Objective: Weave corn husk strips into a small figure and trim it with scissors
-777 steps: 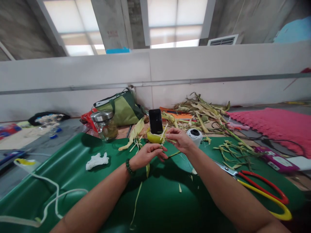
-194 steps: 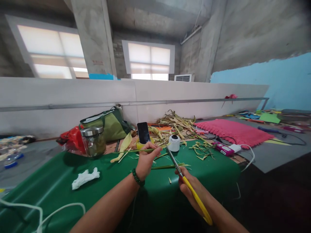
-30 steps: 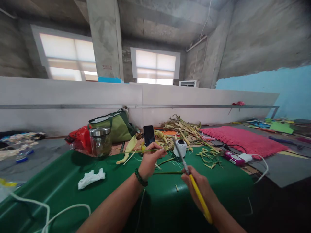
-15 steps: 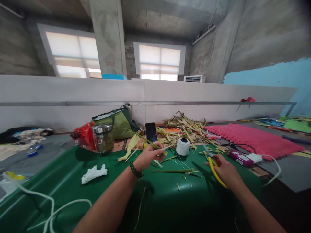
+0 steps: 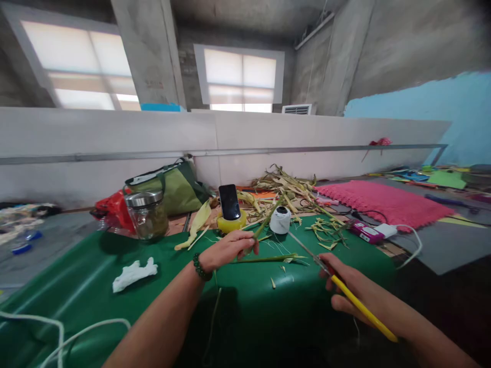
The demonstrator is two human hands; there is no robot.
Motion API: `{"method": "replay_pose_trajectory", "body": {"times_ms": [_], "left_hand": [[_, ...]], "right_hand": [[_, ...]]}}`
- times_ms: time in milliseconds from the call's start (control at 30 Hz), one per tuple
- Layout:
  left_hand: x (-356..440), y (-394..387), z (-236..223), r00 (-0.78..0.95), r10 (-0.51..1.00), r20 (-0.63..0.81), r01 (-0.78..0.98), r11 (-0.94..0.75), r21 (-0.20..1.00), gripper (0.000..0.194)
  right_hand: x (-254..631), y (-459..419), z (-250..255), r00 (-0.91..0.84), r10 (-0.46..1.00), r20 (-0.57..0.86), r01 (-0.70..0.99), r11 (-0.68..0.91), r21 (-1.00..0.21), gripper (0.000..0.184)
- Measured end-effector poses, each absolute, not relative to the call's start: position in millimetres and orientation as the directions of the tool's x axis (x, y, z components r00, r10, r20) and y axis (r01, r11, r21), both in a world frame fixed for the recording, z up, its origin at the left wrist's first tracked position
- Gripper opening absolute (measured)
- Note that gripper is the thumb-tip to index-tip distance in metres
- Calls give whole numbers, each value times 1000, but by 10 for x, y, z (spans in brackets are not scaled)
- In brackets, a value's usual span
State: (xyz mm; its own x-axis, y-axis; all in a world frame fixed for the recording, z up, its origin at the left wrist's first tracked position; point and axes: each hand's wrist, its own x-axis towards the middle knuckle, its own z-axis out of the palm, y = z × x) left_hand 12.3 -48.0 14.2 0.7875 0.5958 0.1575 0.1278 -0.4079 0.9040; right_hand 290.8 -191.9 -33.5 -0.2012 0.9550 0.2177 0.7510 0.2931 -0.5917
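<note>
My left hand [image 5: 233, 246], with a dark green bead bracelet on the wrist, pinches a green corn-husk strip [image 5: 267, 220] that slants up and to the right. Closed around a yellow-handled tool [image 5: 362, 305] with a long thin metal tip and a red part is my right hand [image 5: 351, 283]; whether it is scissors or pliers I cannot make out. Its tip points toward a white spool-like object [image 5: 280, 221]. Between the hands, another long green strip [image 5: 264, 259] lies on the green sheet [image 5: 276, 312], near small scraps and thin thread.
A phone [image 5: 229, 202] leans in a yellow ring-shaped holder [image 5: 232, 223]. Dried husks [image 5: 286, 184] pile up behind it. To the left are a glass jar [image 5: 148, 220], a green bag [image 5: 178, 191] and crumpled tissue [image 5: 134, 274]. A pink mat [image 5: 387, 204] and a magenta device [image 5: 369, 231] lie right.
The view has shifted right and down. My right hand has turned the tool, its handle now pointing down to the right. The husk strip in my left hand now points up and right.
</note>
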Motion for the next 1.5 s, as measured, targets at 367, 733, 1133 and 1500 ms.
{"method": "replay_pose_trajectory", "body": {"times_ms": [367, 733, 1133, 1500], "left_hand": [[168, -522, 155, 874, 464, 145, 189, -601, 777, 38], [188, -518, 112, 874, 467, 132, 177, -561, 808, 42], [174, -383, 27, 581, 797, 164, -97, -133, 986, 40], [215, -275, -7, 270, 962, 35, -408, 82, 909, 35]], "right_hand": [[2633, -1840, -400, -243, 920, 306, 777, 374, -506, 67], [2566, -1850, -432, -222, 933, 284, 798, 342, -496, 63], [3295, -1219, -252, 411, 892, 190, 912, -400, -94, 36], [3162, -901, -282, 306, 949, 82, 951, -308, 14, 26]]}}
